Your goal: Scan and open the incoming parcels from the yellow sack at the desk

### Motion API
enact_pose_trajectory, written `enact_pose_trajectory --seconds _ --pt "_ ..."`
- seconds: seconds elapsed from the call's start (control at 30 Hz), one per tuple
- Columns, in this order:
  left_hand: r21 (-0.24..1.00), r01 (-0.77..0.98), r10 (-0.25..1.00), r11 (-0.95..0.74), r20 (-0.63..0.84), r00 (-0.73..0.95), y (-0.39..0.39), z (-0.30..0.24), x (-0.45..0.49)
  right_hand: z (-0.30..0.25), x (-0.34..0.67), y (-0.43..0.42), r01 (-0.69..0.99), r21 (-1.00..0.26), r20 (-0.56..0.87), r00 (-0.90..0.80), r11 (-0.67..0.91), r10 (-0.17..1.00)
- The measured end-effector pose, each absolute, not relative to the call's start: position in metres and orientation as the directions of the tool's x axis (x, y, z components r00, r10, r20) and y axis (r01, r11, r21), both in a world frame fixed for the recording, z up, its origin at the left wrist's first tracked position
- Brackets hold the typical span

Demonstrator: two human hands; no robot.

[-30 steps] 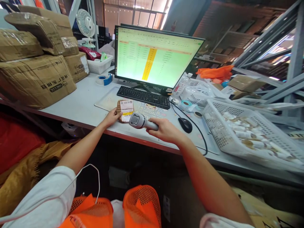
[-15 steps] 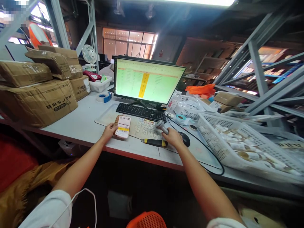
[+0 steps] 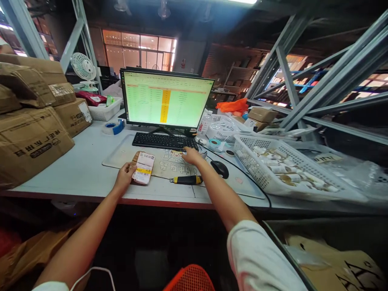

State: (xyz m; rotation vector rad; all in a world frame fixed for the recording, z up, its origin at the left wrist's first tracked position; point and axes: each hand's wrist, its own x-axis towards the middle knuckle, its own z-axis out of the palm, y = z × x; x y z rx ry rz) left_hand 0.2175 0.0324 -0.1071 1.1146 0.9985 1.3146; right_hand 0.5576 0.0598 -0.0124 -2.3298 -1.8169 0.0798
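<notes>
My left hand (image 3: 125, 176) pinches the left side of a small brown parcel (image 3: 143, 167) with a white and yellow shipping label facing up. The parcel is tilted above the front of the desk mat. My right hand (image 3: 192, 155), its fingers stretched forward and holding nothing, is at the lower right edge of the black keyboard (image 3: 163, 141). Just behind it shows a grey piece of the barcode scanner (image 3: 203, 154), mostly hidden by the hand. A yellow and black utility knife (image 3: 186, 180) lies on the mat, left of my right forearm.
Behind the keyboard stands a monitor (image 3: 169, 101) showing a spreadsheet. A black mouse (image 3: 220, 169) and a cable lie to the right, beside a white basket (image 3: 251, 171) of small rolls. Cardboard boxes (image 3: 36, 145) are stacked at the left, near blue tape (image 3: 117, 127).
My right hand has let go of the barcode scanner and moved forward to the keyboard. My left hand still holds the parcel. The view has turned to the right.
</notes>
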Motion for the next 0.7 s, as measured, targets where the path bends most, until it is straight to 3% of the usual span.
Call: enact_pose_trajectory --seconds 0.33,0.57,0.7 --pt "0.989 -0.125 0.995 -0.073 0.082 0.062 0.03 -0.105 0.219 -0.021 0.545 0.123 0.911 -0.149 -0.049 0.383 -0.385 0.923" --pt "0.987 -0.127 0.987 -0.096 0.111 0.114 0.028 -0.102 0.217 -0.009 0.536 0.126 0.944 -0.131 -0.11 0.29 -0.303 0.951" --pt "0.951 0.01 0.95 -0.31 0.31 -0.03 0.021 -0.101 0.216 -0.008 0.519 0.097 0.98 -0.142 -0.096 0.125 -0.138 0.988"
